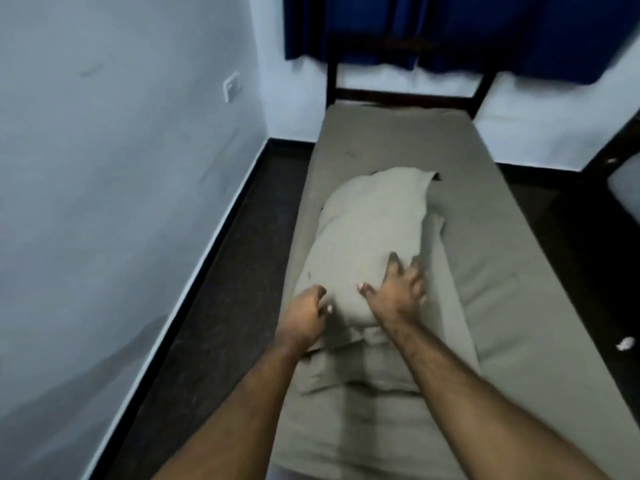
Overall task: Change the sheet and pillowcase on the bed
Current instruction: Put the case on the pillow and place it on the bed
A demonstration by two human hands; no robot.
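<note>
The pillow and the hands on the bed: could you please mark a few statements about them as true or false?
1. The pillow lies on the bed. True.
2. The right hand rests on the pillow with fingers spread. True.
3. The left hand is flat on the floor. False: its fingers curl at the pillow's near left edge.
4. The curtain behind the bed is red. False: it is dark blue.
5. A switch plate sits on the left wall. True.
</note>
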